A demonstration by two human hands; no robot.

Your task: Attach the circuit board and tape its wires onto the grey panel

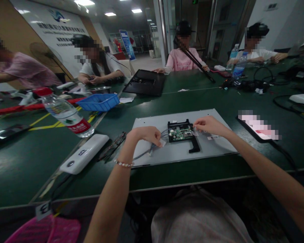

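A grey panel (152,157) lies on the green table before me. On it rests a black frame (194,145) carrying a green circuit board (179,134). My left hand (150,136) is closed over the panel's left part, its fingertips pinching a small whitish piece (162,143). Grey cables (145,152) run beside and below that hand towards the board. At the board's right edge is my right hand (207,125), thumb and fingers pressed together on a small clear piece (195,132), perhaps tape or film.
Left of the panel are a white power bank (84,153), a water bottle (68,116), glasses (113,145) and a blue tray (98,102). A phone (258,127) with a cable lies right. A black panel (144,82) lies further back, near several seated people.
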